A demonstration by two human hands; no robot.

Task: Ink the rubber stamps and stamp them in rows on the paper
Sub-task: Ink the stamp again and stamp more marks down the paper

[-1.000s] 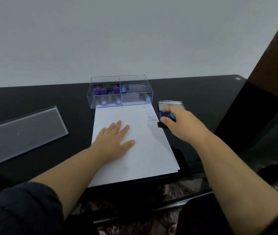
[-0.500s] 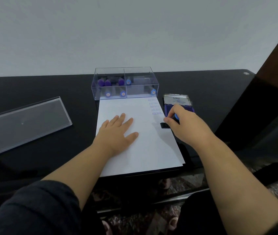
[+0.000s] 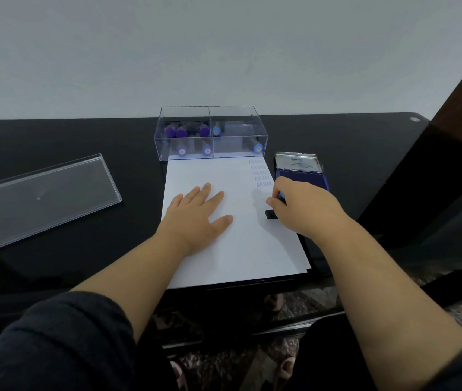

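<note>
A: Where are the hands?

B: The left hand [image 3: 196,214] lies flat, fingers spread, on the white sheet of paper [image 3: 235,249] at centre frame. The right hand [image 3: 303,206] pinches a black rubber stamp with a blue knob [image 3: 273,211], its base down on the paper's right edge.

A: And the ink?

B: The open blue ink pad in its metal tin [image 3: 299,169] sits just right of the paper on the black table [image 3: 83,263], beside a column of blue AIR MAIL prints [image 3: 261,173].

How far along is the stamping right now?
Early on. Done: five blue AIR MAIL prints in one column at the paper's top right. In hand: the right hand holds a stamp on the paper below them; the left hand lies flat on the sheet. Left: the sheet's remaining blank area, and the stamps in the clear box.
</note>
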